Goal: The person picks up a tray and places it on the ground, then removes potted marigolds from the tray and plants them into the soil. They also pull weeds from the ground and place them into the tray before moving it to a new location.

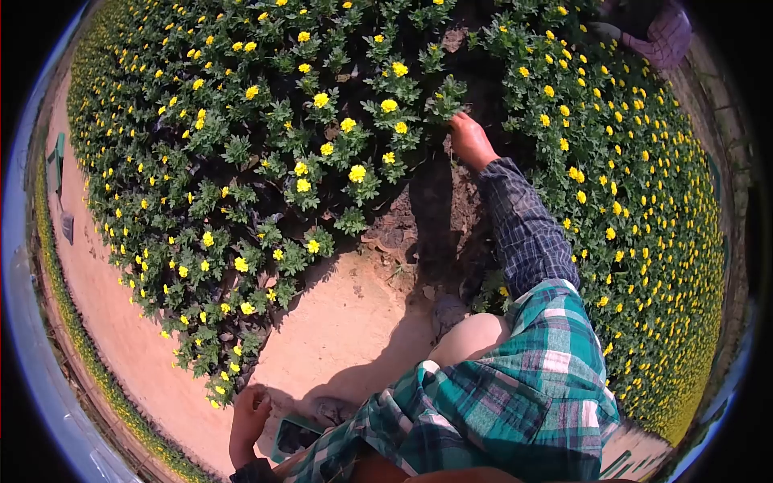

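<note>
My right hand (473, 141) reaches forward into the flower bed, its fingers pinched at the side of a leafy marigold plant (447, 98). The exact grip point at the stem or pot is hidden by leaves. Around it stand several yellow-flowered marigolds (354, 145). Low on the left, my left hand (251, 414) hangs with loosely curled fingers, and nothing shows in them. It is close to the marigolds at the bed's near tip. Beside it, a green crate (294, 436) with dark contents sits on the ground, partly covered by my checked shirt.
Marigolds (636, 233) also fill the right side. Bare sandy soil (338, 314) lies before my knee, with darker soil under my right arm. At the upper right another person's pink sleeve (664, 40) leans over the plants. A green object (56, 161) stands on the left path.
</note>
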Available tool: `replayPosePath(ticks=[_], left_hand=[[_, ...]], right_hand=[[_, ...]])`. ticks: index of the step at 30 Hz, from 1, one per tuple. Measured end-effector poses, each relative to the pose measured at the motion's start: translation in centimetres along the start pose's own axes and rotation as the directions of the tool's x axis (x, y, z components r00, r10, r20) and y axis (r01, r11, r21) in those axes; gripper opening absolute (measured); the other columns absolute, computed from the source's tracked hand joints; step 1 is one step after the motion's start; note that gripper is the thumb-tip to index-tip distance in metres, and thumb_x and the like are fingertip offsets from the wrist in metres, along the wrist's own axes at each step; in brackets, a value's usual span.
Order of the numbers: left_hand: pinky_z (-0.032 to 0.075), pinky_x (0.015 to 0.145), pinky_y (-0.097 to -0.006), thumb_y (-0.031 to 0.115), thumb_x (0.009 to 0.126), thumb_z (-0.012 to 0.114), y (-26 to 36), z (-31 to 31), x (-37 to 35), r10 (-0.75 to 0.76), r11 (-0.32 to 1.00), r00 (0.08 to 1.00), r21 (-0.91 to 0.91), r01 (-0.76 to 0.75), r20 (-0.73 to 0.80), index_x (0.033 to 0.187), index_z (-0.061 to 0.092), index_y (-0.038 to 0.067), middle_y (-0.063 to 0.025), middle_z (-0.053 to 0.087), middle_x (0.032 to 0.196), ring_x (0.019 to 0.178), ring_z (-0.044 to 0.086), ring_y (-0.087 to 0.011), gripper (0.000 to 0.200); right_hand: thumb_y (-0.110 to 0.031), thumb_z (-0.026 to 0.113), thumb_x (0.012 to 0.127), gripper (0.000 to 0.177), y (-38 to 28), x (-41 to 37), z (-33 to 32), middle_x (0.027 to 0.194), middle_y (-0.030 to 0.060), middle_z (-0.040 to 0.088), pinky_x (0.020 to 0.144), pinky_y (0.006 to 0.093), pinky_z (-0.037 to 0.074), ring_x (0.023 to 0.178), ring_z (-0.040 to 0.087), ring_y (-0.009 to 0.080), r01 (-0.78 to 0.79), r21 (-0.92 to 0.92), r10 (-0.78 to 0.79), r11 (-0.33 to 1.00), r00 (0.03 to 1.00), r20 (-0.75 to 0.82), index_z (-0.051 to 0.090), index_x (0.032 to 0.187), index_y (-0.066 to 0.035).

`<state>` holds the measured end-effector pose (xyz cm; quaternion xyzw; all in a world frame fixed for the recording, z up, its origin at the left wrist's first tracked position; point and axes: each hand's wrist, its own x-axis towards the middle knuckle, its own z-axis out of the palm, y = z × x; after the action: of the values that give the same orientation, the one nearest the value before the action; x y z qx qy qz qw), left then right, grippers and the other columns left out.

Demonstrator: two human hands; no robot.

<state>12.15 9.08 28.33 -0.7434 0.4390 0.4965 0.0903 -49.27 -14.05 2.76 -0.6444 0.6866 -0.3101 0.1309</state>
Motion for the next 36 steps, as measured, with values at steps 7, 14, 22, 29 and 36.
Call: replayPosePath(ticks=[7, 14, 22, 29, 36], left_hand=[[0.051, 0.061, -0.0287, 0.014, 0.088, 0.057, -5.3, 3.3, 5.3, -0.033, 0.995, 0.999, -0.095, 0.033, 0.012, 0.106, 0.055, 0.002, -0.0095, 0.062, 0.088, 0.074, 0.062, -0.0159, 0.021], [0.048, 0.073, -0.0288, 0.014, 0.087, 0.06, 12.9, 17.3, 15.8, 0.485, 0.874, 0.85, -0.105, -0.474, 0.206, 0.095, 0.057, 0.002, -0.0086, 0.058, 0.09, 0.081, 0.058, -0.0179, 0.015], [0.048, 0.074, -0.0403, 0.012, 0.073, 0.073, 36.1, 27.2, 24.3, 0.762, 0.483, 0.569, 0.313, -0.818, 0.309, 0.099, 0.047, 0.0, -0.0188, 0.051, 0.098, 0.089, 0.056, -0.0343, 0.039], [0.053, 0.074, -0.036, 0.013, 0.062, 0.082, 35.4, 30.6, 26.5, 0.722, 0.29, 0.66, 0.775, -0.562, 0.209, 0.11, 0.044, 0.0, -0.018, 0.048, 0.102, 0.096, 0.057, -0.0326, 0.063], [0.052, 0.079, -0.0401, 0.014, 0.06, 0.083, 35.7, 31.4, 26.4, 0.582, 0.469, 0.79, 0.713, -0.522, 0.195, 0.111, 0.046, 0.002, -0.018, 0.048, 0.107, 0.107, 0.051, -0.033, 0.064]], right_hand=[[-0.002, 0.057, 0.079, 0.021, 4.9, 6.4, -3.2, 0.092, 0.0155, 0.058, 0.078, 0.0418, 0.048, 0.088, 0.058, 0.0347, -0.254, 0.171, 0.3, 0.952, 0.888, -0.349, 0.06, 0.099, -0.007], [-0.008, 0.049, 0.086, 0.031, 9.2, 13.7, -2.7, 0.122, 0.0227, 0.051, 0.088, 0.0448, 0.047, 0.107, 0.054, 0.0411, -0.494, -0.251, 0.472, 0.832, 0.869, -0.146, 0.057, 0.116, -0.01], [-0.013, 0.067, 0.076, 0.021, 11.0, 13.7, -3.2, 0.089, 0.0198, 0.064, 0.077, 0.0457, 0.049, 0.088, 0.061, 0.0389, -0.326, -0.326, 0.322, 0.887, 0.944, -0.066, 0.059, 0.093, -0.004], [0.0, 0.05, 0.079, 0.01, 7.0, 15.0, -8.3, 0.088, 0.0173, 0.056, 0.071, 0.0461, 0.048, 0.084, 0.058, 0.0384, 0.068, -0.391, -0.059, 0.918, 0.998, 0.034, 0.05, 0.089, -0.002], [0.001, 0.051, 0.078, 0.012, 8.6, 22.6, -9.5, 0.091, 0.0153, 0.055, 0.075, 0.043, 0.048, 0.088, 0.058, 0.0354, 0.207, -0.51, -0.181, 0.835, 0.978, 0.1, 0.052, 0.09, -0.003]])
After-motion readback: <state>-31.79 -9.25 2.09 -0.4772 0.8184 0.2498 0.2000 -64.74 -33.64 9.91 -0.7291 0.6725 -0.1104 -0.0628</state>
